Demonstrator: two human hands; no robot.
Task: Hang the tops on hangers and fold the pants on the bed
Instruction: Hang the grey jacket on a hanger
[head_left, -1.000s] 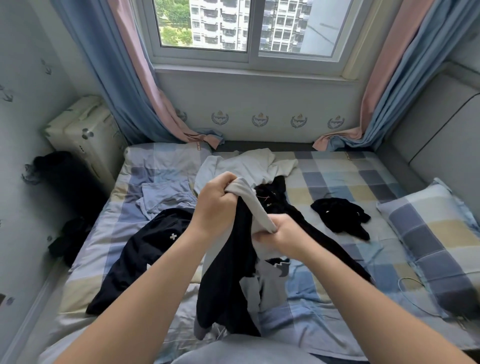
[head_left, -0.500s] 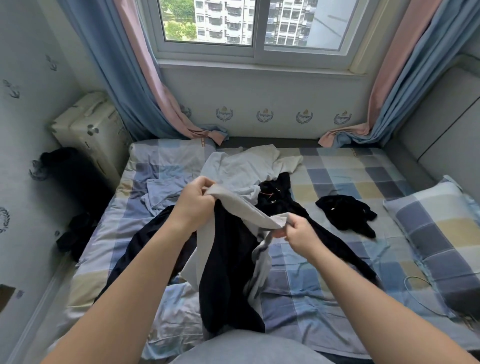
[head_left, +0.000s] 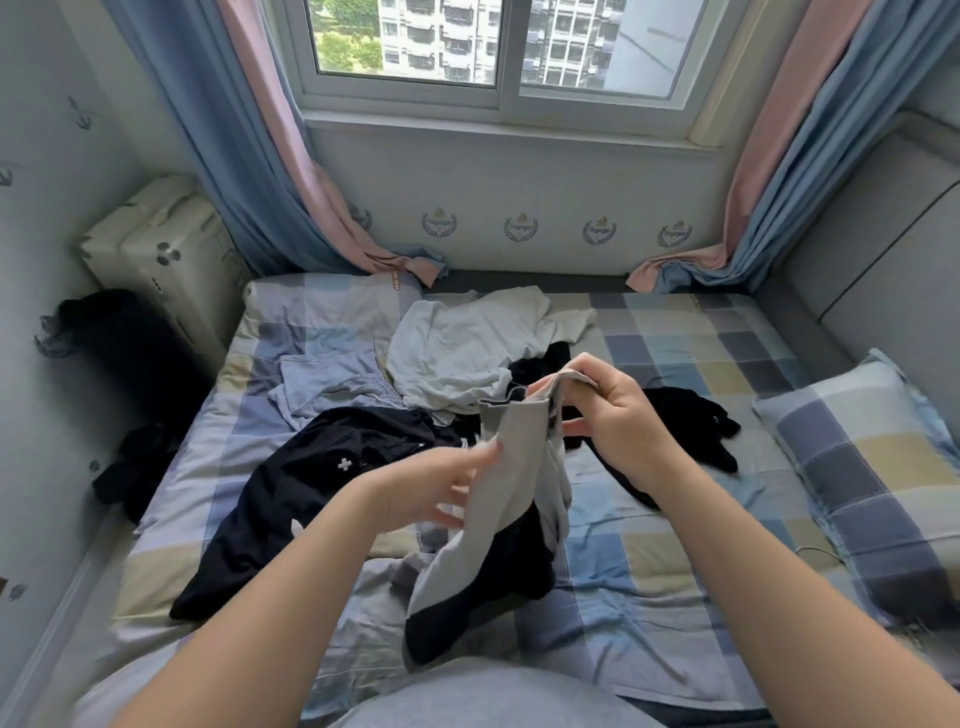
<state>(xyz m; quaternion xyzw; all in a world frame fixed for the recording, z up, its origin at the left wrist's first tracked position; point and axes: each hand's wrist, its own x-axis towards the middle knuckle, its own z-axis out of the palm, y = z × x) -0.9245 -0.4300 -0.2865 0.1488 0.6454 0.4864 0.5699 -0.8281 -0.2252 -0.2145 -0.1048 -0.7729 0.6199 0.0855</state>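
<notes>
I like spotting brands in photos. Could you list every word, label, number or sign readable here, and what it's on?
No words or numbers can be read.
A white plus sign, on the black garment.
Too blurred to read: lettering in the wall crests.
Too small to read: the tan tag on the bedsheet.
No print shows on the grey and black garment in the right hand.

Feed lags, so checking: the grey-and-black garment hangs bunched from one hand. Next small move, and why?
Probably grip the garment by its upper edge with the left hand and spread it. Only the right hand pinches it, so it hangs bunched; the left hand, open, merely touches the grey side. Spread, it should show whether it is a top or pants.
</notes>
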